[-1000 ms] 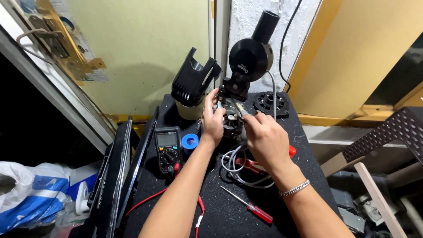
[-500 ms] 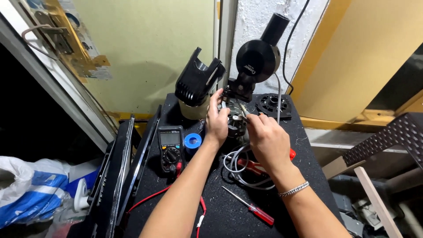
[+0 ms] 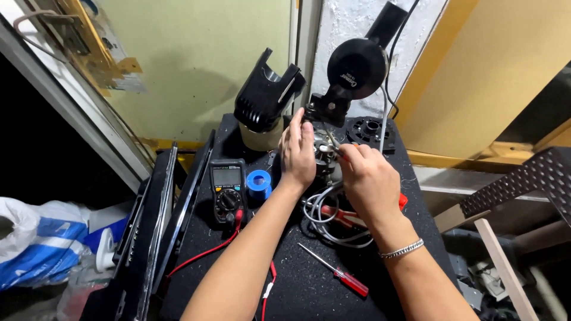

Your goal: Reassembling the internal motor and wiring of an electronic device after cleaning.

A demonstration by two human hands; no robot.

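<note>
Black multimeter [image 3: 228, 189] with red leads [image 3: 205, 252] left of centre, blue solder spool [image 3: 259, 182] just right of it. Red-handled screwdriver [image 3: 336, 271] lying near edge. Black plastic housing [image 3: 264, 98] tilted at far side. Blue-white bag [image 3: 41, 241] way off left.

Two hands are over the bench: the left hand [image 3: 299, 156] and the right hand [image 3: 369, 178], near the far edge. One multimeter [image 3: 228, 190] lies toward the left edge, with one blue spool [image 3: 259, 183] just beside it. One red-handled screwdriver [image 3: 335, 271] lies near the front edge. One pair of red-handled pliers [image 3: 348, 217] sits on one coil of grey cable [image 3: 324, 217]. Two black housings stand at the far edge: one open shell [image 3: 266, 95] and one round casing [image 3: 357, 68]. One round vented cap [image 3: 370, 128] lies near the far right corner.
</note>
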